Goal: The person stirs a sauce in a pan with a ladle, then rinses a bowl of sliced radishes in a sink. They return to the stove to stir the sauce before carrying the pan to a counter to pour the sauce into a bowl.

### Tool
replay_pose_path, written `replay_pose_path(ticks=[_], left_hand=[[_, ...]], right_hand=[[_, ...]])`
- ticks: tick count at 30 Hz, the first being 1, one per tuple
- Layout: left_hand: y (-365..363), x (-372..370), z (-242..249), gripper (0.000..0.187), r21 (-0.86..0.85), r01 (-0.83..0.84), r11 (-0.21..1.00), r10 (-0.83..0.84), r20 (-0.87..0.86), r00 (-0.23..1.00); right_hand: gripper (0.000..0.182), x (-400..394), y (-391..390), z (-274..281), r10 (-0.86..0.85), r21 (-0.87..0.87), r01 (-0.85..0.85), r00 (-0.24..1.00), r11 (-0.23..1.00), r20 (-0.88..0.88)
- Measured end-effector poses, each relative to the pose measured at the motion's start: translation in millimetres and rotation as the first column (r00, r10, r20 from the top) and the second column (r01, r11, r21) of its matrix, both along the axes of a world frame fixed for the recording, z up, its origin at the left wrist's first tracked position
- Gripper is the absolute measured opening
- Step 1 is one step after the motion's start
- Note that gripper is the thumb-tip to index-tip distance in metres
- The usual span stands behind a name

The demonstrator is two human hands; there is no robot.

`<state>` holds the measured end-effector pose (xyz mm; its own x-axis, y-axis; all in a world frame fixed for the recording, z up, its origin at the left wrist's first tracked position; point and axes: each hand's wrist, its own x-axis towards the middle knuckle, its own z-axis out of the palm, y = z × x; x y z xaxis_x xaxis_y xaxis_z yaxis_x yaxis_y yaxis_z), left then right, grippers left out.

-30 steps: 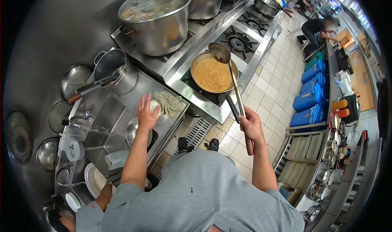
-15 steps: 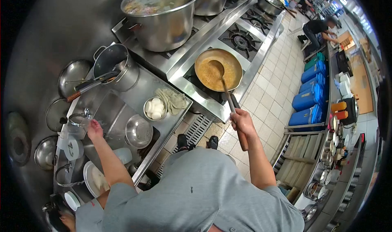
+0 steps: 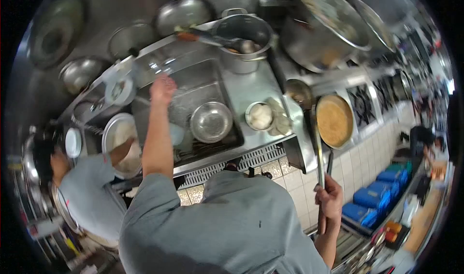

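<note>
Nearest your body, your right hand is in order: its fingers are wrapped firmly about the ladle near the lower end of the handle. Whether they also touch the pan's dark handle just beside them, you cannot be told from this view.

Ahead and to the left, your left hand is raised over the sink, near a blurred tap. Its fingers look loosely curled; motion blur hides how far, and whether they hold anything. A metal bowl stands in the sink to its right.

On the desk beyond, a small bowl of white rounded pieces stands against a crumpled cloth.

On the stove, the pan contains brown liquid. The ladle's head lies left of the pan, outside its rim.

In judgement, the step in hand is your left hand's work at the tap, with the ladle held in reserve. Moving the ladle over the pan calls for a lift clear of the rim.

Farthest off, a large stockpot stands behind.
</note>
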<state>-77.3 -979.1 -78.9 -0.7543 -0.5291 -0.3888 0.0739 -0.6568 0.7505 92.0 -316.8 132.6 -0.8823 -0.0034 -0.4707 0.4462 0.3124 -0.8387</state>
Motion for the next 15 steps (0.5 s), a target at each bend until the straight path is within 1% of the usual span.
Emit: replay_pose_path(ticks=[1,2,3,4,5,6,7,8,9,10,11,12,13,14,15], left_hand=[[21,5,14,0.014,-0.167,0.002,0.986,0.009,0.068,0.998],[27,9,19,0.012,-0.321,0.028,0.947,0.018,0.139,0.99],[19,12,4,0.012,-0.323,0.004,0.946,0.044,0.142,0.989],[12,15,-17,0.012,-0.478,-0.031,0.878,0.113,0.144,0.983],[8,18,-31,0.012,-0.619,-0.057,0.784,0.18,0.138,0.974],[25,32,-1,0.009,-0.443,-0.151,0.884,0.213,0.092,0.973],[23,42,-3,0.009,-0.443,-0.164,0.881,0.228,0.093,0.969],[18,49,-7,0.008,-0.53,-0.272,0.803,0.337,0.027,0.941],[14,60,-11,0.006,-0.603,-0.373,0.705,0.438,-0.045,0.898],[16,72,-14,0.006,-0.606,-0.385,0.696,0.455,-0.042,0.89],[20,85,-15,0.005,-0.642,-0.392,0.659,0.497,-0.02,0.867],[21,97,-17,0.003,-0.677,-0.394,0.622,0.536,0.001,0.844],[18,108,-41,0.003,-0.633,-0.373,0.679,0.519,0.054,0.853],[15,119,-80,0.002,-0.581,-0.35,0.735,0.495,0.107,0.862],[16,127,-116,0.004,-0.55,-0.307,0.777,0.459,0.16,0.874]], right_hand=[[0.046,-4,-33,9,0.029,-0.055,-0.025,0.998,0.998,0.064],[0.045,-16,-57,7,0.143,-0.088,-0.135,0.985,0.987,0.094],[0.045,-31,-81,4,0.248,-0.122,-0.234,0.961,0.965,0.121],[0.044,-46,-104,-11,0.306,-0.226,-0.269,0.941,0.936,0.148],[0.037,-63,-130,-21,0.387,-0.327,-0.316,0.904,0.891,0.182],[0.031,-77,-156,-35,0.45,-0.422,-0.33,0.865,0.845,0.225],[0.03,-84,-186,-49,0.435,-0.538,-0.225,0.848,0.813,0.303],[0.028,-92,-216,-55,0.46,-0.634,-0.134,0.801,0.762,0.383],[0.023,-98,-242,-51,0.52,-0.66,-0.138,0.739,0.739,0.428],[0.019,-103,-262,-73,0.588,-0.72,-0.134,0.687,0.681,0.428],[0.017,-106,-280,-83,0.618,-0.731,-0.161,0.668,0.664,0.414],[0.017,-106,-301,-98,0.666,-0.536,-0.456,0.681,0.711,0.304],[0.016,-104,-317,-113,0.726,-0.262,-0.678,0.658,0.687,0.2],[0.016,-99,-324,-130,0.731,-0.263,-0.683,0.652,0.682,0.203],[0.016,-96,-330,-145,0.757,-0.011,-0.758,0.651,0.652,-0.046]])
